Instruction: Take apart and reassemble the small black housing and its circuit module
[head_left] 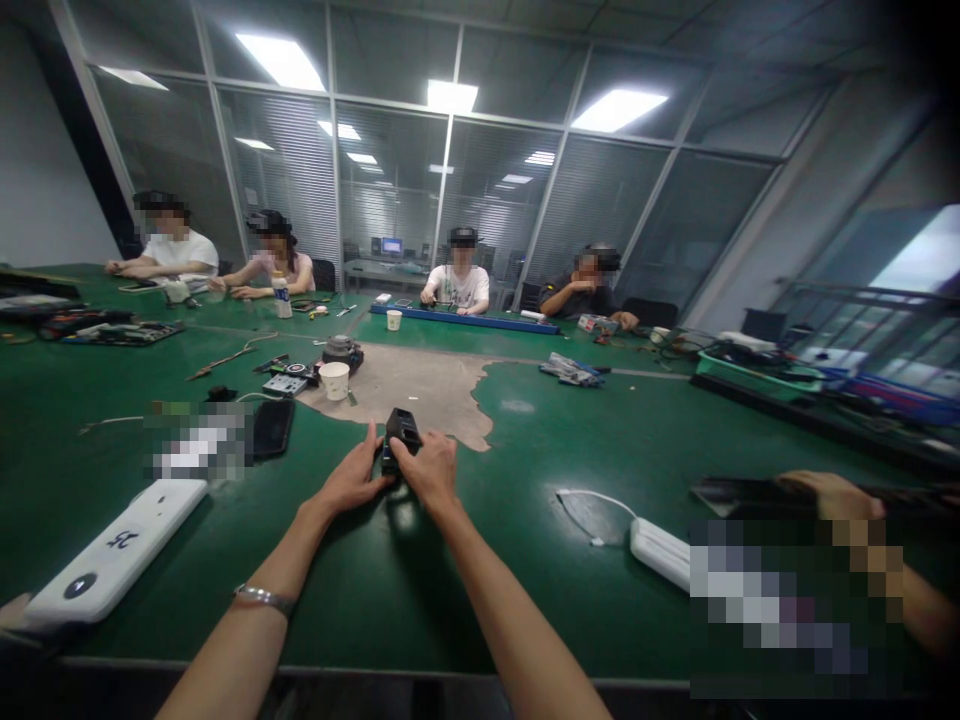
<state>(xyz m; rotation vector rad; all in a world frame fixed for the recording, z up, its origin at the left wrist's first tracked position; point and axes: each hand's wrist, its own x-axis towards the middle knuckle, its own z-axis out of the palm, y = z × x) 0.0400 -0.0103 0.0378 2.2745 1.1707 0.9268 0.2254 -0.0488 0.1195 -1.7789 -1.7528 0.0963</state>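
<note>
A small black box-shaped device [403, 425] with openings in its face is held upright, a little tilted, over the green table in front of me. My right hand [429, 465] grips it from the right, thumb across its near side. From the left, my left hand [354, 472] cups its lower edge, the thumb pointing up beside it. What kind of device it is I cannot make out. A black smartphone [273, 428] lies left of my hands, and a paper cup [334, 380] stands beyond them on the bare tan patch [420, 385] of the tabletop.
A white power bank [116, 550] marked 25 lies at left. Another white device [660, 552] with a short cable lies at right, near a co-worker's hand [832, 495]. Gloves [570, 370], loose parts [289, 380] and a green tray [757, 370] are farther off. Several people sit opposite.
</note>
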